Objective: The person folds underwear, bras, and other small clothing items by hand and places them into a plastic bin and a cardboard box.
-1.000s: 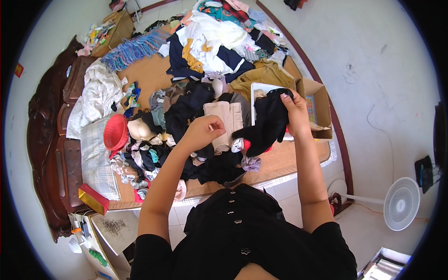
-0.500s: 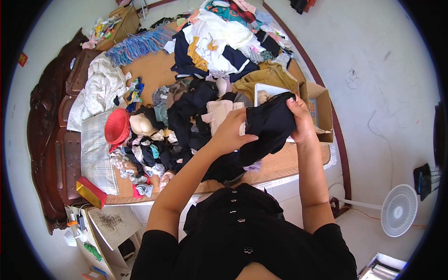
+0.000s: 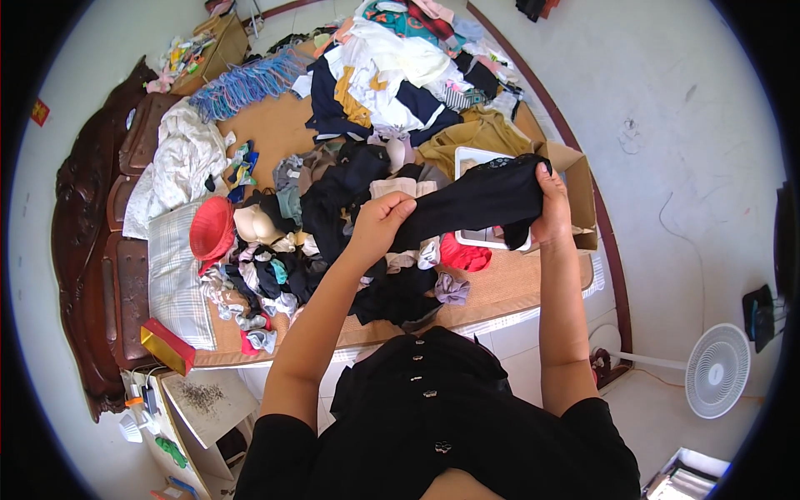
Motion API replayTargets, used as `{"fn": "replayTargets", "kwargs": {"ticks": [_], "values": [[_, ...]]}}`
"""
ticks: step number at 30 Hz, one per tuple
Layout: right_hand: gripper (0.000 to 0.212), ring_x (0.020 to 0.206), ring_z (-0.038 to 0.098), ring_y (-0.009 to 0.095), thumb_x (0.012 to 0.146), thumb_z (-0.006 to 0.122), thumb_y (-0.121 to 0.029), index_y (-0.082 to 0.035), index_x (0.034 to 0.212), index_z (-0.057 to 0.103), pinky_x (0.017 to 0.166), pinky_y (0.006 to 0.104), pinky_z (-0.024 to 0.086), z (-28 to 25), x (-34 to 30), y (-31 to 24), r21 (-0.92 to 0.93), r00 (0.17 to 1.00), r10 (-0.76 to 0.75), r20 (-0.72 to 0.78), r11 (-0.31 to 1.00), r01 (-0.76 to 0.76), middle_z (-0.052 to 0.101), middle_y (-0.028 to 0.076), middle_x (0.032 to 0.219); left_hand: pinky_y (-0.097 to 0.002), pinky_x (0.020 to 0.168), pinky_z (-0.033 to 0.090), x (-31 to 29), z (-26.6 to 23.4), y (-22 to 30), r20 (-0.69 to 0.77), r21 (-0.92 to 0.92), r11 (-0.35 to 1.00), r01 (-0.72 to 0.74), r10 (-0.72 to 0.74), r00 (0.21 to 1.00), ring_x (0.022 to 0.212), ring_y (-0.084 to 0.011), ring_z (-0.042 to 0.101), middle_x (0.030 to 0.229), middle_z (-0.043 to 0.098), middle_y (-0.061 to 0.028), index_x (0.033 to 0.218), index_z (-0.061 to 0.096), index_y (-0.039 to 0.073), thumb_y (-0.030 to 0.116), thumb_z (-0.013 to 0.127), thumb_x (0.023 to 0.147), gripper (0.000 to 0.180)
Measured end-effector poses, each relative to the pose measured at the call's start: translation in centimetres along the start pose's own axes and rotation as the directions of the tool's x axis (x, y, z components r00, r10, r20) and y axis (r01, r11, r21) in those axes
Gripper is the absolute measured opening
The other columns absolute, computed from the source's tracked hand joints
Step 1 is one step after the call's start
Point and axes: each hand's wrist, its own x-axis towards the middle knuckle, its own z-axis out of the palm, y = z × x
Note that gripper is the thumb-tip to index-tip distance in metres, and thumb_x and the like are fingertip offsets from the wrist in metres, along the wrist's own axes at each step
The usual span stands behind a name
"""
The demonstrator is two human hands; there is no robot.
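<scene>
Between my fingers: the black garment (image 3: 479, 202), left hand (image 3: 387, 215) pinching one end, right hand (image 3: 552, 205) gripping the other.
Cloth tension: I'd pull gently, both ends level, easing creases flat.
White tray (image 3: 477, 240): partly beneath; I'd clear its rim.

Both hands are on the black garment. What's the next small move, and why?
I'd probably bring the left hand toward the right hand to double the black garment over: each hand grips it, and the cloth spans the gap between them, overlapping the white bin in view.
</scene>
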Motion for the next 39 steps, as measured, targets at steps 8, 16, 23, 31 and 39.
{"fn": "replayTargets", "kwargs": {"ticks": [8, 16, 23, 31, 39], "values": [[0.02, 0.088, 0.062, 0.018, 0.09, 0.055, -0.021, -0.006, 0.103, 0.059, 0.08, 0.0311, 0.05, 3.5, -2.2, 0.0, 0.096, 0.977, 0.18, 0.115, 0.977, -0.192, 0.064, 0.007, 0.099, -0.0283, 0.066, 0.045, -0.5, 1.0, 0.3, -0.276, 0.435, 0.894, -0.105, 0.244, 0.93, 0.075, -0.0217, 0.057, 0.086, 0.058, -0.0103, 0.096, 0.056, 0.003, 0.003, 0.063, 0.077, 0.02], [0.018, 0.092, 0.06, 0.019, 0.09, 0.054, -0.017, -0.006, 0.105, 0.056, 0.083, 0.0329, 0.049, 6.2, -3.5, 0.4, 0.397, 0.949, 0.305, 0.082, 0.863, -0.312, 0.062, 0.005, 0.098, -0.0365, 0.098, 0.038, -4.4, 6.3, 0.7, 0.186, 0.155, 0.972, -0.179, 0.149, 0.971, 0.124, -0.0319, 0.036, 0.132, 0.037, -0.0177, 0.133, 0.032, 0.004, 0.01, 0.076, 0.063, 0.083], [0.018, 0.098, 0.059, 0.022, 0.092, 0.05, -0.014, -0.003, 0.106, 0.054, 0.089, 0.0356, 0.047, 5.7, -2.8, 0.6, 0.53, 0.98, 0.197, -0.017, 0.833, -0.159, 0.06, 0.008, 0.104, -0.0227, 0.073, 0.045, -1.8, 5.4, -1.2, -0.085, -0.082, 0.997, 0.011, -0.018, 0.996, 0.079, -0.0088, 0.056, 0.084, 0.063, -0.0026, 0.102, 0.059, -0.003, 0.005, 0.058, 0.084, 0.02], [0.026, 0.095, 0.054, 0.017, 0.088, 0.054, -0.007, -0.004, 0.113, 0.048, 0.081, 0.0303, 0.046, 3.1, -2.0, 2.0, 0.126, 0.981, 0.079, -0.179, 0.99, -0.057, 0.055, 0.007, 0.107, -0.0215, 0.055, 0.042, 2.0, 0.9, 1.4, -0.083, -0.166, 0.982, 0.092, -0.107, 0.991, 0.059, -0.0054, 0.052, 0.07, 0.059, 0.0009, 0.094, 0.061, 0.001, 0.013, 0.057, 0.086, 0.015], [0.072, 0.117, 0.044, 0.018, 0.07, 0.077, -0.013, -0.004, 0.132, 0.039, 0.098, 0.0319, 0.034, 7.2, -4.4, 2.0, -0.59, 0.819, 0.004, 0.574, 0.695, 0.41, 0.048, 0.007, 0.123, -0.03, 0.06, 0.045, 4.2, 1.2, 3.3, 0.347, 0.247, 0.955, -0.164, 0.071, 0.935, 0.063, -0.0203, 0.061, 0.073, 0.064, -0.0121, 0.091, 0.065, 0.002, 0.019, 0.064, 0.079, 0.021]]}}
